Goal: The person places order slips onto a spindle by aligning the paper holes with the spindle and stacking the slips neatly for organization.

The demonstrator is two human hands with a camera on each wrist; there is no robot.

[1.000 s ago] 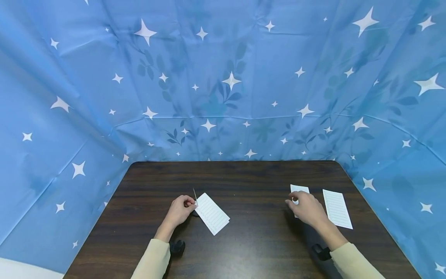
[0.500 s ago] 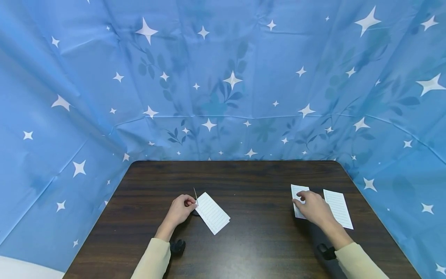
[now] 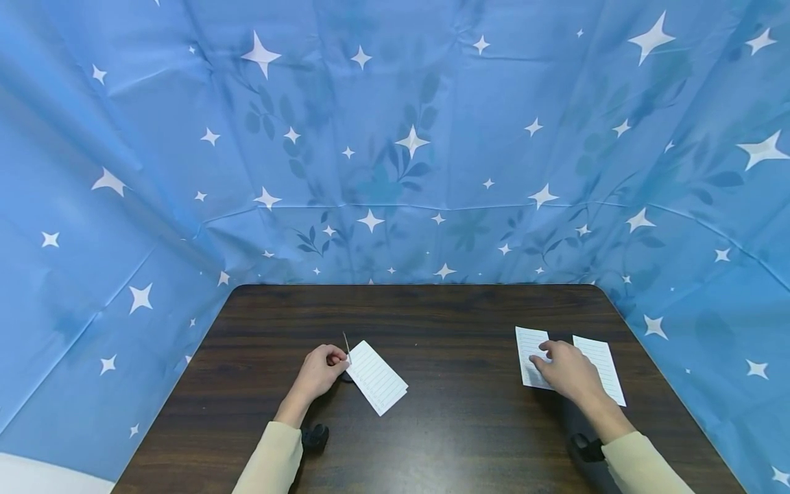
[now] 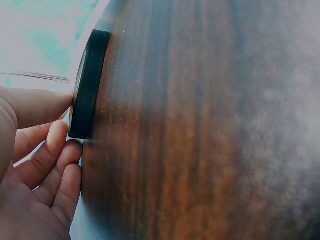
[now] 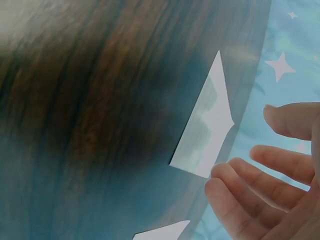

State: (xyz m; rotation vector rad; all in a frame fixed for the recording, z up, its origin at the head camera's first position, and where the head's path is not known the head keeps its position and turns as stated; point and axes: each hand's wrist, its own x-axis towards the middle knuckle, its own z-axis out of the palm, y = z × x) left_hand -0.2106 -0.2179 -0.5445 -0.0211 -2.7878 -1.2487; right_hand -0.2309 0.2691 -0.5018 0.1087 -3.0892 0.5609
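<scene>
In the head view my left hand (image 3: 319, 370) pinches at the base of a receipt spike (image 3: 347, 348), its thin metal pin standing up beside the fingertips. The left wrist view shows the black disc base (image 4: 90, 85) with my thumb and fingertips at its edge. White lined slips (image 3: 376, 379) lie against the spike, one on another and slightly fanned. My right hand (image 3: 570, 370) hovers over a lined slip (image 3: 532, 350) on the right side, fingers loosely bent and nothing between them. Part of that slip is hidden under the hand.
A second lined slip (image 3: 599, 363) lies right of it, partly covered by the right hand. The dark wooden table (image 3: 457, 425) reaches back to a blue star-patterned curtain (image 3: 395, 171). Each wrist wears a black camera mount (image 3: 315, 438).
My right hand has shifted to the right, uncovering more of the nearer slip and covering part of the far-right one. The left hand and the spike stay put.
</scene>
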